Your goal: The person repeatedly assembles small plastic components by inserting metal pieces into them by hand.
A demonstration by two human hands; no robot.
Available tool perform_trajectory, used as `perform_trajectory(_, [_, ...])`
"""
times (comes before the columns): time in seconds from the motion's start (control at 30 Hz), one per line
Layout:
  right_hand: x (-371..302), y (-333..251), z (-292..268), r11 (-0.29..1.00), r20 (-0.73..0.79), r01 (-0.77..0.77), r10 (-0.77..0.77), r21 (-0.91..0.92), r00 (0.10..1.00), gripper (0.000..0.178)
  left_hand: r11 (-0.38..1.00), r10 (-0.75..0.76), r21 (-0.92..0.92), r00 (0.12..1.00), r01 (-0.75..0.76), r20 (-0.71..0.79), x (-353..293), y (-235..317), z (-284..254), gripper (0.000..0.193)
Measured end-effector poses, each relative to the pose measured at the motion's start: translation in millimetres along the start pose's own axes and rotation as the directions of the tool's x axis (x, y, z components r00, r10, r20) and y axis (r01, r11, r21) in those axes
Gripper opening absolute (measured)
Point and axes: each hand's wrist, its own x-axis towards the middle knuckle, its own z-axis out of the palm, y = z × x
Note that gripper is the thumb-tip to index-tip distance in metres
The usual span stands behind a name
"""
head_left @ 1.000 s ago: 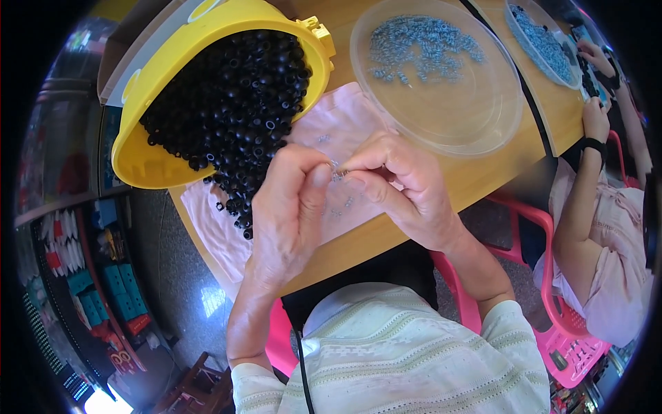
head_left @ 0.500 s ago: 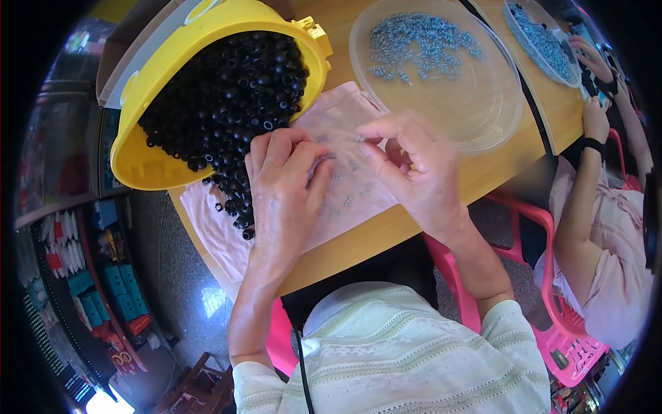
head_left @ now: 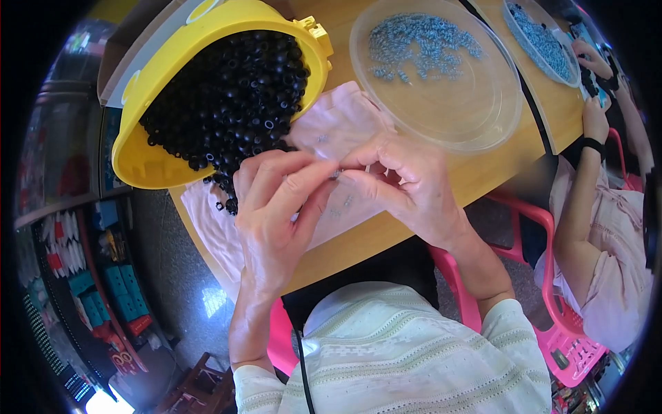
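Work looks partway, a judgement only: one tiny piece is at the fingertips above the cloth, a few loose bits lie on the cloth, and plenty of stock sits around it; no finished pile can be made out. Hands together over the cloth's middle: right hand pinches the piece between thumb and index finger; left hand meets it from the other side, too small to tell if it grips. Piece looks thin, shiny, maybe clear or metal; exact shape unclear. Loose bits look spindly, pale. Cloth is soft, pink, wrinkled. Left of the cloth's far part, a tipped yellow plastic tub spills smooth, matte black beads, round, with holes, onto the cloth. Right of the cloth's far end, a round clear plastic tray holds blue coil-like pieces. Under the cloth, smooth wood-grain desk.
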Motion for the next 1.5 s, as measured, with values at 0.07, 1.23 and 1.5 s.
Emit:
perform_trajectory(0.07, [-1, -3, 1, 1.0, 0.042, -0.015, 0.014, 0.02, 0.999, 0.01, 0.995, 0.094, 0.027, 0.995, -0.093, -0.021, -5, -1, -4, 0.031])
perform_trajectory(1.23, [-141, -46, 60, 0.823, 0.21, -0.505, 0.462, 0.26, 0.861, 0.007, 0.856, -0.456, -0.336, 0.88, 0.393, -0.133, -109, -1, -3, 0.01])
perform_trajectory(1.5, [-139, -44, 68, 0.897, 0.276, -0.414, 0.363, 0.156, 0.89, 0.006, 0.823, -0.505, -0.377, 0.851, 0.425, -0.144, -106, -2, 4, 0.008])
